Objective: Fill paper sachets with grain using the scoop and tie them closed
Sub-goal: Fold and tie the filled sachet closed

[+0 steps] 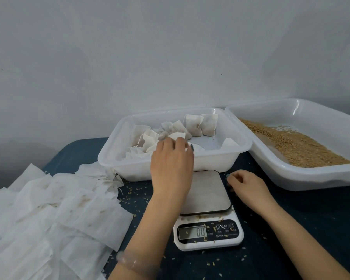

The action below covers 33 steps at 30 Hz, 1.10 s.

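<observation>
My left hand (171, 158) reaches over the front rim of the white tray (220, 164) that holds several filled, tied paper sachets (200, 124). Its fingers curl down around a white sachet (178, 136) at the pile's near edge; most of that sachet is hidden behind the hand. My right hand (247, 186) rests on the dark table just right of the scale, fingers loosely curled with nothing in them. A second white tray (311, 178) on the right holds loose brown grain (299, 146). No scoop is in view.
A small digital scale (208, 231) reading 0.0 sits at centre front, its steel plate bare. Several flat empty paper sachets (55, 211) are spread over the table's left side. Stray grains litter the dark tabletop (291, 229). A plain wall stands behind the trays.
</observation>
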{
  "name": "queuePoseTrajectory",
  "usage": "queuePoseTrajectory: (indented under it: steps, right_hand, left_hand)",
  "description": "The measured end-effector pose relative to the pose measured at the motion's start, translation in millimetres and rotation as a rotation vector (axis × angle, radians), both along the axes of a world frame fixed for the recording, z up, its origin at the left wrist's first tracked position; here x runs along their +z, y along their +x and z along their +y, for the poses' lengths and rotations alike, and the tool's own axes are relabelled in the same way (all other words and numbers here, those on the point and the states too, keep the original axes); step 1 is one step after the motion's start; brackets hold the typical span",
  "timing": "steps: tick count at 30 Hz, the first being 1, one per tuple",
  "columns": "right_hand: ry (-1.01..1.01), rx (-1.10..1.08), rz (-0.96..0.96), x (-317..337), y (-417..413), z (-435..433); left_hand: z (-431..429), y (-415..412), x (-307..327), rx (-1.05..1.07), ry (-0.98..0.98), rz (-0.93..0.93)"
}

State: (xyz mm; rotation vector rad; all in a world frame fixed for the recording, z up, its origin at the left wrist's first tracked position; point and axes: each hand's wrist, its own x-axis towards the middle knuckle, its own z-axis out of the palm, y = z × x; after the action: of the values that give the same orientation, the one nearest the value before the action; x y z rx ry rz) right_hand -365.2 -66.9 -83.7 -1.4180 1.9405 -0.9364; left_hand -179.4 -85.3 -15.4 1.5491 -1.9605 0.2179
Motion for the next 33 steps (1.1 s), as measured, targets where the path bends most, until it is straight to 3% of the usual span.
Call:
queuePoseTrajectory:
  steps: [2,7,16,21,24,27,30,33]
  right_hand:
    - [0.008,0.018,0.08,1,1,1]
    - [0.001,0.06,0.135,6,6,7]
    - [0.13,0.115,-0.025,14,4,8]
    - [0.154,0.15,-0.007,19,6,11]
    - [0.175,0.16,-0.034,19,6,11]
    - [0.208,0.18,-0.207,17,7,10]
    - [0.252,0.222,-0.385,17,13,12]
    - [0.286,0.214,-0.426,18,15,12]
  left_hand:
    - [12,11,-2,0.064,0.076,-0.003]
    - [18,38,-26,0.18,0.55,-0.344]
    - [3,45,-40,-0.016,0.861,-0.027]
    - [11,50,-34,-0.052,0.882,0.094]
    - [19,54,-27,-0.082,0.807,0.353]
    - [27,49,-17,-0.167,0.671,0.589]
    - [34,41,-7,-0.225,0.558,0.617]
    - [37,32,0,-0.275,0.578,0.686]
